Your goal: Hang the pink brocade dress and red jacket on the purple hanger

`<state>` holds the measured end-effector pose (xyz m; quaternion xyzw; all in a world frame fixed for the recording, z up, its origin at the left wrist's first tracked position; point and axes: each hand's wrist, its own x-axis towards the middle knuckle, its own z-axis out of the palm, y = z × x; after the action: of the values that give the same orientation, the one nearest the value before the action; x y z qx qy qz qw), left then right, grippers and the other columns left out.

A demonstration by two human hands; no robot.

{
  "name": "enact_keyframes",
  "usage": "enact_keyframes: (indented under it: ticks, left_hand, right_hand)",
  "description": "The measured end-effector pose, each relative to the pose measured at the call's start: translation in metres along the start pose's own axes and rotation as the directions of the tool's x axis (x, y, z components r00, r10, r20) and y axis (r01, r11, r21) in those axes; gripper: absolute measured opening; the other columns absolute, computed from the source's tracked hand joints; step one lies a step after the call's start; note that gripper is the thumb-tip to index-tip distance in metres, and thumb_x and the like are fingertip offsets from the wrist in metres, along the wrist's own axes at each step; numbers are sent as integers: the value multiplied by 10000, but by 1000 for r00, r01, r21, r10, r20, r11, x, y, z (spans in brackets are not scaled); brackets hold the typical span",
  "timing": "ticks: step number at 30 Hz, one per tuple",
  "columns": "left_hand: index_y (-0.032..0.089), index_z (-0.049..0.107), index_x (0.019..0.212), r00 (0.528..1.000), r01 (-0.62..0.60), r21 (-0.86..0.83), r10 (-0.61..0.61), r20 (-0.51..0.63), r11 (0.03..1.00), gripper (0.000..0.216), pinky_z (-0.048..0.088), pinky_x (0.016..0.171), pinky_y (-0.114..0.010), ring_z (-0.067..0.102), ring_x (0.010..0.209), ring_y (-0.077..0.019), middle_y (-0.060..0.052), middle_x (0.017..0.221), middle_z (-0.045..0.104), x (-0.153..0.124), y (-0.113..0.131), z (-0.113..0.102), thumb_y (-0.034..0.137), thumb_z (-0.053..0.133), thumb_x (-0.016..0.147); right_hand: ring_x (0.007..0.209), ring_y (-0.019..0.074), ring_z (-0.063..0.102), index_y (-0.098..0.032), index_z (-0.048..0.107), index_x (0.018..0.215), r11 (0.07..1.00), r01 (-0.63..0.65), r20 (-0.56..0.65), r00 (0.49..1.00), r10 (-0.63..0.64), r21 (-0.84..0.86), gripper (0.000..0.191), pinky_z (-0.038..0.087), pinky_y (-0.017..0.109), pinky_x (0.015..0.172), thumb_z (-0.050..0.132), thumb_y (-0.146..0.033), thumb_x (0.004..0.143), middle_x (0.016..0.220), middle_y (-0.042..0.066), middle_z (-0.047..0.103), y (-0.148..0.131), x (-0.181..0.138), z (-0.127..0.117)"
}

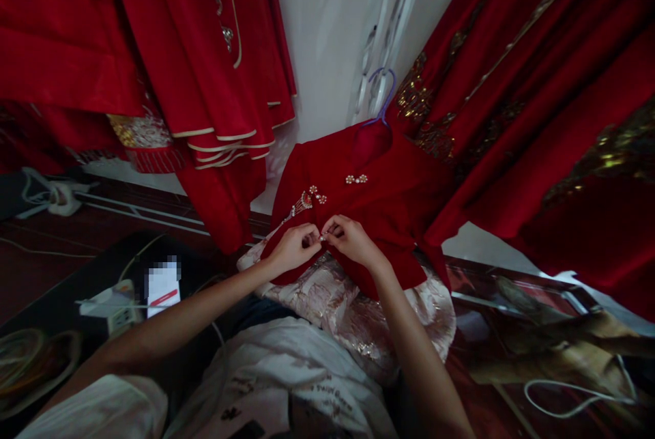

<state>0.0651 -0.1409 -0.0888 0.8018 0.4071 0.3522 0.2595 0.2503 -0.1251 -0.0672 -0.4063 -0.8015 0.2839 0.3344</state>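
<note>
A red garment (338, 159) on a purple hanger (385, 101) is spread over my lap, on top of a shiny pale pink brocade cloth (332, 292). My left hand (297, 248) and my right hand (353, 239) meet at the garment's front, fingertips pinched from both sides on a small jewelled clasp (323, 237). The fingers cover most of that clasp, so I cannot tell whether it is fastened. A matching flower clasp (357, 179) sits higher on the garment. Left of it lies a beaded ornament with a tassel (304, 201).
Red garments with pale piping (220, 104) hang at left, and gold-embroidered red ones (552, 118) hang at right. On a dark surface to my left are a lit phone (162, 289) and a power strip (121, 313). A white cord loop (578, 398) lies at lower right.
</note>
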Motion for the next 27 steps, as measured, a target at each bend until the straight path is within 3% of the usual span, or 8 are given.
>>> enact_keyframes:
  ticks: [3, 6, 10, 12, 15, 18, 21, 27]
  left_hand:
    - [182, 585, 802, 997, -52, 142, 44, 60, 988, 45, 411, 632, -218, 562, 669, -114, 4, 756, 603, 3, 1, -9, 202, 544, 805]
    - [202, 619, 833, 998, -39, 306, 22, 58, 951, 73, 394, 602, -224, 554, 640, -116, 5, 766, 617, 9, -1, -30, 248, 573, 800]
    - [206, 630, 870, 997, 33, 357, -6, -76, 934, 108, 408, 605, -219, 559, 640, -113, 2, 791, 627, 19, -6, -63, 265, 559, 815]
    - [202, 633, 883, 993, 36, 337, 6, -122, 941, 120, 423, 631, -219, 567, 661, -114, -1, 797, 628, 22, -5, -70, 258, 544, 826]
    - [193, 637, 855, 999, 3, 265, 11, -51, 964, 122, 429, 627, -217, 569, 656, -110, -4, 784, 633, 20, 0, -62, 280, 554, 834]
    - [192, 636, 835, 998, -16, 194, 5, 59, 981, 160, 433, 614, -218, 572, 651, -112, -6, 781, 647, 14, 4, -42, 348, 604, 819]
    - [190, 624, 861, 996, 0, 110, -10, 93, 994, 199, 449, 623, -217, 588, 679, -117, -5, 777, 650, 9, 2, -26, 382, 630, 809]
    - [165, 604, 835, 995, 60, -77, -54, 78, 995, 234, 487, 635, -214, 602, 691, -112, -14, 791, 652, 7, -5, -13, 396, 634, 817]
  right_hand:
    - [732, 109, 610, -168, 622, 864, 999, -17, 50, 999, 15, 39, 66, 505, 230, 684, 580, -201, 825, 852, 30, 648, 0, -2, -5]
    - [684, 118, 630, -178, 612, 903, 990, -94, 75, 993, 86, 108, 112, 525, 240, 614, 558, -263, 856, 838, 31, 658, -1, -8, -25]
    - [737, 148, 658, -193, 610, 927, 988, -132, -94, 986, 139, 84, 151, 551, 266, 616, 571, -321, 854, 888, 56, 667, -6, -20, -63]
    - [790, 162, 663, -196, 618, 925, 991, -122, -161, 978, 129, 50, 157, 558, 278, 653, 580, -329, 849, 901, 65, 669, -11, -24, -75]
    - [724, 146, 658, -194, 616, 934, 990, -137, -145, 979, 141, 43, 163, 535, 249, 583, 568, -328, 853, 880, 57, 671, -18, -24, -73]
    - [577, 111, 618, -189, 616, 960, 986, -157, 23, 987, 156, 46, 155, 463, 210, 484, 568, -287, 850, 799, 26, 667, -23, -20, -53]
    - [608, 108, 615, -190, 640, 967, 994, -109, 152, 982, 109, -5, 158, 455, 205, 541, 611, -215, 814, 755, 10, 666, -23, -16, -33]
    - [672, 113, 601, -188, 640, 956, 988, -91, 67, 993, 100, -122, 196, 457, 218, 613, 654, -171, 762, 813, 23, 665, -12, -11, -19]
